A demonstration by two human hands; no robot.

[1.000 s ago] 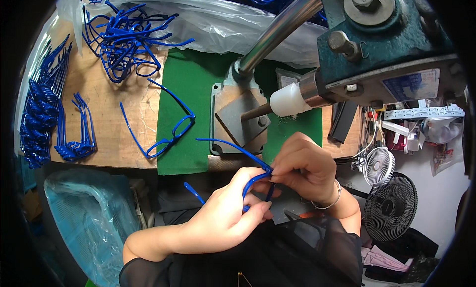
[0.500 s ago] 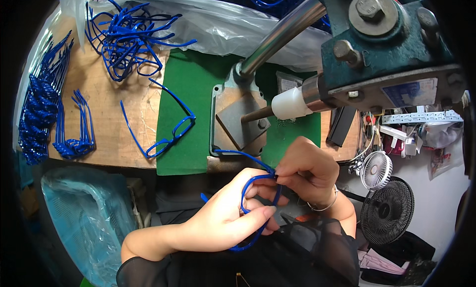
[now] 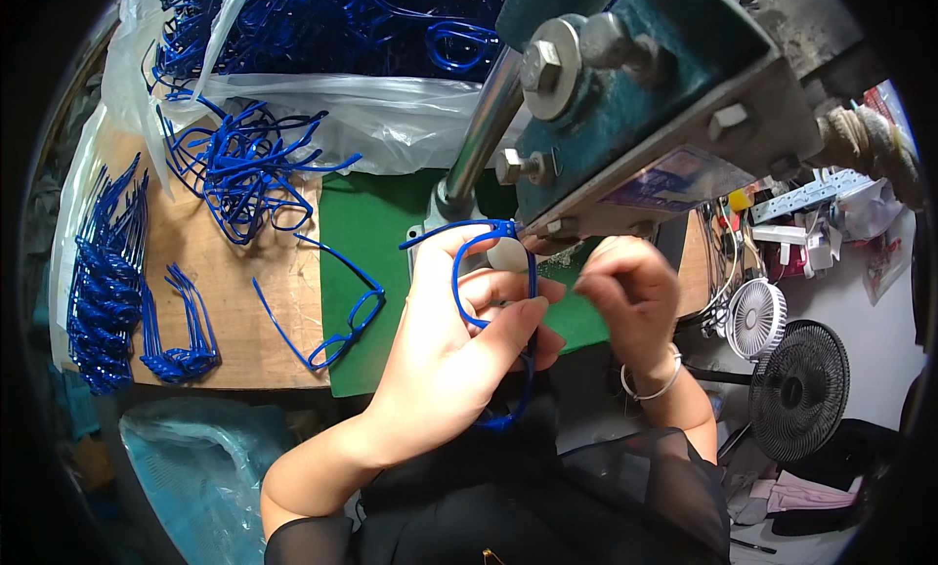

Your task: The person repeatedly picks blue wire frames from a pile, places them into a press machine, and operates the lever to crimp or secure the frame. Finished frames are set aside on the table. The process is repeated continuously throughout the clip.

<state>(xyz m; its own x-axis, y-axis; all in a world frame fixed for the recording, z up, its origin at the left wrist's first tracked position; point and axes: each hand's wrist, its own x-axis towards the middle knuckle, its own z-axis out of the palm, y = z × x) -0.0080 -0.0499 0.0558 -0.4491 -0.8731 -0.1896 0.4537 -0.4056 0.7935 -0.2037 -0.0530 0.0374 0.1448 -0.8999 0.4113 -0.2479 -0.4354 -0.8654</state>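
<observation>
My left hand [image 3: 440, 355] holds a blue eyeglass frame [image 3: 503, 229] upright, its fingers and thumb wrapped round the rim, with one temple pointing left. To the right, my right hand [image 3: 635, 292] is raised with its fingers curled together, apart from the frame. Whether a small piece is pinched there cannot be made out. Both hands are in front of a green metal bench press [image 3: 625, 106]. Its white tip [image 3: 506, 255] shows behind the held frame, while the hands and frame hide most of the base. Another blue eyeglass frame [image 3: 379, 293] lies with temples spread at the mat's left edge.
A green mat [image 3: 362, 204] covers part of the wooden table [image 3: 244, 321]. At left lie a tangled pile of blue frames [image 3: 239, 165], a long nested row [image 3: 103, 301] and a small stack [image 3: 181, 362]. Plastic sheeting [image 3: 391, 125] borders the back. Two fans [image 3: 755, 319] stand at right.
The view has shifted, so the table sits lower and the press further left. My right hand has come away from the frame's hinge corner. The left still holds the frame, now before the press tip.
</observation>
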